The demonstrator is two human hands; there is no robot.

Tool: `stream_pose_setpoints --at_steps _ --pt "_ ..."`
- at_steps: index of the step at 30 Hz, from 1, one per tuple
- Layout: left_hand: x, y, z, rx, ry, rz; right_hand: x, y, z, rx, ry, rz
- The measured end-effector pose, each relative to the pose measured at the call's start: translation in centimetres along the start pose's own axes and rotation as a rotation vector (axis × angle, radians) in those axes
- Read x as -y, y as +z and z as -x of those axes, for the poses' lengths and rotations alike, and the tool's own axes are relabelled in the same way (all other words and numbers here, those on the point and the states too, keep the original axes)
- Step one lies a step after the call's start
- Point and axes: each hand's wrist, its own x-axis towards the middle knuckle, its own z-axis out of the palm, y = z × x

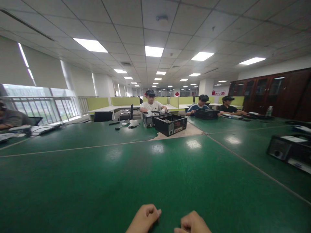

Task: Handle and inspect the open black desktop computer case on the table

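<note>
My left hand [146,217] is at the bottom of the head view, low over the green tabletop [136,181]. Its fingers are curled in, with the thumb lying along them, and nothing shows in it. To its right, my right hand [194,222] is likewise curled into a loose fist, partly cut off by the lower edge. A gap separates the two hands, and neither touches any object that I can see.
Across the table lies an open black computer case [170,125], with another case [148,120] beside it under a co-worker's gloved hands. Small tools [126,123] lie left of these. A black case [290,152] stands at the right edge. Other people sit around.
</note>
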Motion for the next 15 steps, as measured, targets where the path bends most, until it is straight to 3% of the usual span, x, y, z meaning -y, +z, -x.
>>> stream_pose_setpoints --at_steps 5,9,12,15 --pt "-0.4 0.0 0.1 0.025 0.015 -0.060 0.2 0.2 0.9 -0.136 -0.014 -0.063" --pt "-0.4 -0.1 0.3 0.058 0.021 -0.110 0.2 -2.8 1.7 -0.272 -0.128 -0.076" --pt "-0.4 -0.1 0.3 0.075 0.027 -0.109 -1.4 -9.1 1.3 -0.388 -0.133 0.270" --pt "-0.4 -0.1 0.0 0.085 0.018 -0.138 -4.9 -19.3 0.7 -0.545 0.015 0.740"
